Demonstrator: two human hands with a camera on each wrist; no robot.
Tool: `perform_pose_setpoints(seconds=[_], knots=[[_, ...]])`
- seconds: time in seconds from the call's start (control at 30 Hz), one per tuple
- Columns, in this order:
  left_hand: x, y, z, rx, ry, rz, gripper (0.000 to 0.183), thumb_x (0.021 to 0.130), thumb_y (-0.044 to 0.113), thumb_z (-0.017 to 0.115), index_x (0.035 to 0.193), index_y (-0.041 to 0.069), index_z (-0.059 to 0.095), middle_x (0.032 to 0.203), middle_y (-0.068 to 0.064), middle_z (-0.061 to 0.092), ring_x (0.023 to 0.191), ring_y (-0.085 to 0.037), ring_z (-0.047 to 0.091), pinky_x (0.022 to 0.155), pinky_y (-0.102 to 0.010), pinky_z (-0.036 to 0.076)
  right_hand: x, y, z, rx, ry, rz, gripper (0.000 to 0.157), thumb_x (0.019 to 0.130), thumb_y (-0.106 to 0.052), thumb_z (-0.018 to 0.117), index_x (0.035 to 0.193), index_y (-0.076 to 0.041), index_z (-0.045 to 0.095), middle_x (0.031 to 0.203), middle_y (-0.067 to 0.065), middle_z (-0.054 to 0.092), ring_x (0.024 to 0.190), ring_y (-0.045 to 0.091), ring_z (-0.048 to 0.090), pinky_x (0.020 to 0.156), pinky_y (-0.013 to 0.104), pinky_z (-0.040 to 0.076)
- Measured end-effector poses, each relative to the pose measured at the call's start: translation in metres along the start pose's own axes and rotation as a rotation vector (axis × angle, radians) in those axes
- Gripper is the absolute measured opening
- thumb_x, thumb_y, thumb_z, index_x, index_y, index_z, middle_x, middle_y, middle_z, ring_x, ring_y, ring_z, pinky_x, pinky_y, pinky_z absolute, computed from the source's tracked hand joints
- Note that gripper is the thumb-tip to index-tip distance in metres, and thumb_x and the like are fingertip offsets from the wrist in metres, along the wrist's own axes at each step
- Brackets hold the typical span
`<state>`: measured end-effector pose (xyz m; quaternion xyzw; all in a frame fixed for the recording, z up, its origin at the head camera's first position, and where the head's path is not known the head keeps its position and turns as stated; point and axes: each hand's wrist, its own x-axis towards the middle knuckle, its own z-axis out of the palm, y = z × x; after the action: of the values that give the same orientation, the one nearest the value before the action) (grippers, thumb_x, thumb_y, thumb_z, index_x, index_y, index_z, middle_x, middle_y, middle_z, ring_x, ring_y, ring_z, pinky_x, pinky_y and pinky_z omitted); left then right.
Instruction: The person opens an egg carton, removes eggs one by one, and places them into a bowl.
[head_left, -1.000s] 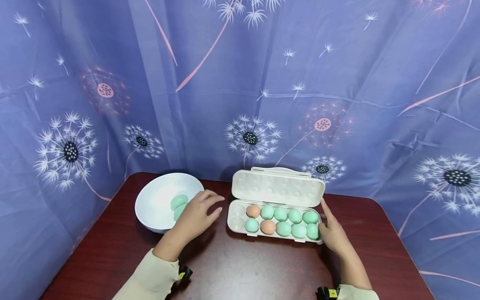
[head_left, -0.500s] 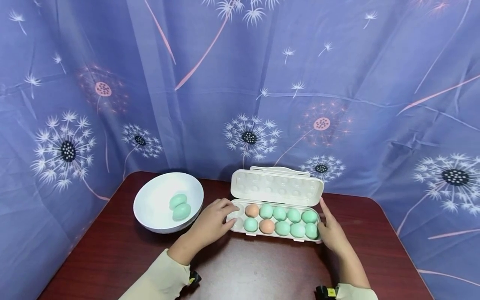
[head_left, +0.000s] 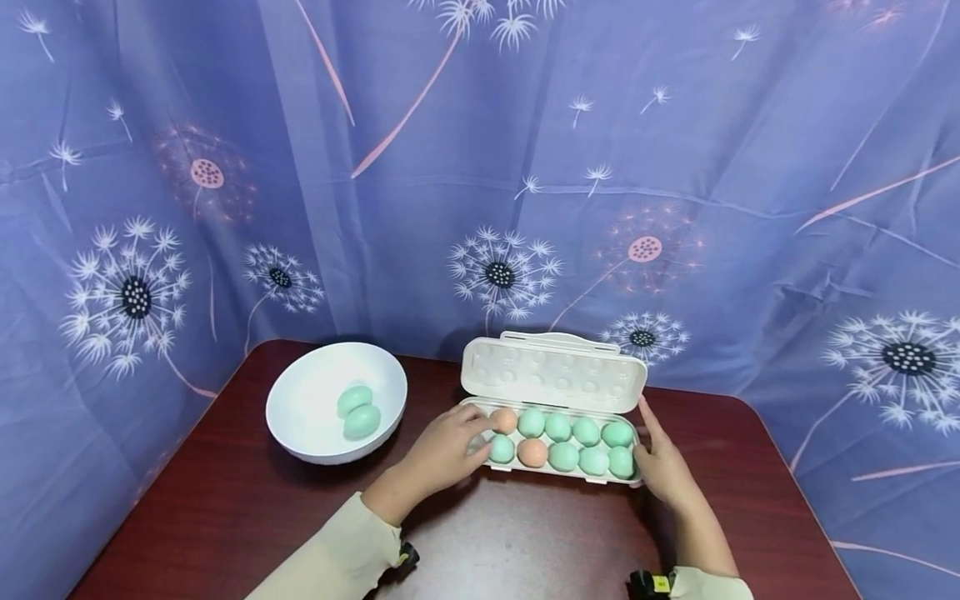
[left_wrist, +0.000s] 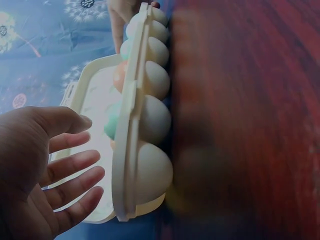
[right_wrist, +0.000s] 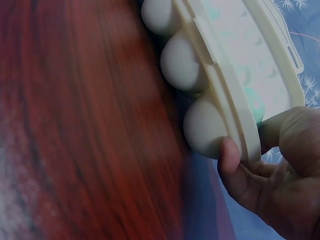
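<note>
Table (head_left: 525, 542), head view: A white bowl (head_left: 307, 400) stands at left, two green eggs (head_left: 362, 422) lying side by side inside it.
Egg carton (head_left: 547, 474), head view: Set to the bowl's right with its lid (head_left: 553, 373) tipped back, it shows ten eggs (head_left: 563, 457) in two rows, mostly green, with one orange egg (head_left: 505, 420) in the back row and another in the front.
Left hand (head_left: 447, 448), head view: It covers the carton's left end, fingertips close by the back-row orange egg; whether they touch it cannot be told, and the wells beneath are hidden.
Right hand (head_left: 667, 471), head view: It sits at the carton's right end, one finger pointing up beside the lid.
Left fingers, left wrist view: Spread and nearly straight, thumb held apart, no egg seen between them, beside the carton and its bulging cups (left_wrist: 155, 172).
Carton's right end, right wrist view: Pinched by the right hand, thumb against the last cup.
Egg handling, step in hand: Apparently a reach at the left end while the other hand steadies the carton.
Eggs, next move: Taking one would call for a gentle closing of the left fingers, clear of its neighbours.
</note>
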<state>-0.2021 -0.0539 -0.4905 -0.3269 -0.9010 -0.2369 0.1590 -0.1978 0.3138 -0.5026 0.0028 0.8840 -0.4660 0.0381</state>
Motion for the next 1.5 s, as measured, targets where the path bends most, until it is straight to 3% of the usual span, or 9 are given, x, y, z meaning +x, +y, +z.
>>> perform_pose_setpoints(seconds=[0.17, 0.33, 0.67, 0.9, 1.5], knots=[[0.003, 0.001, 0.006, 0.036, -0.005, 0.038, 0.034, 0.092, 0.024, 0.071, 0.125, 0.016, 0.069, 0.102, 0.000, 0.063, 0.091, -0.014, 0.061, 0.080, -0.031, 0.053, 0.001, 0.000, -0.001, 0.006, 0.003, -0.003, 0.084, 0.098, 0.004, 0.039, 0.163, -0.032, 0.000, 0.140, 0.034, 0.044, 0.086, 0.026, 0.063, 0.052, 0.038, 0.059], [0.003, 0.004, 0.011, 0.037, -0.028, 0.013, 0.040, 0.092, 0.025, 0.071, 0.131, 0.015, 0.066, 0.105, -0.002, 0.063, 0.091, -0.015, 0.061, 0.076, -0.031, 0.054, 0.002, 0.000, -0.001, 0.011, 0.000, -0.001, 0.084, 0.098, 0.005, 0.039, 0.163, -0.032, 0.000, 0.140, 0.034, 0.044, 0.088, 0.026, 0.064, 0.052, 0.038, 0.059], [0.004, 0.008, 0.015, 0.022, -0.056, -0.033, 0.039, 0.090, 0.027, 0.074, 0.127, 0.017, 0.066, 0.108, -0.002, 0.064, 0.090, -0.016, 0.062, 0.076, -0.033, 0.055, 0.001, 0.001, -0.001, 0.025, -0.005, 0.010, 0.084, 0.098, 0.005, 0.042, 0.164, -0.029, 0.000, 0.141, 0.034, 0.043, 0.090, 0.028, 0.064, 0.053, 0.040, 0.059], [0.005, 0.011, 0.015, -0.037, -0.077, -0.055, 0.036, 0.090, 0.024, 0.074, 0.124, 0.015, 0.066, 0.100, -0.002, 0.061, 0.084, -0.015, 0.058, 0.075, -0.032, 0.053, 0.000, 0.001, -0.001, -0.001, 0.000, 0.007, 0.084, 0.098, 0.005, 0.042, 0.164, -0.029, 0.001, 0.141, 0.034, 0.044, 0.095, 0.030, 0.062, 0.053, 0.038, 0.059], [0.006, 0.013, 0.019, 0.010, -0.104, -0.035, 0.037, 0.089, 0.029, 0.076, 0.122, 0.012, 0.070, 0.110, -0.005, 0.065, 0.097, -0.021, 0.061, 0.084, -0.036, 0.053, 0.004, 0.004, 0.001, -0.054, 0.036, -0.004, 0.085, 0.097, 0.002, 0.042, 0.163, -0.035, 0.003, 0.139, 0.032, 0.047, 0.091, 0.030, 0.063, 0.052, 0.034, 0.058]])
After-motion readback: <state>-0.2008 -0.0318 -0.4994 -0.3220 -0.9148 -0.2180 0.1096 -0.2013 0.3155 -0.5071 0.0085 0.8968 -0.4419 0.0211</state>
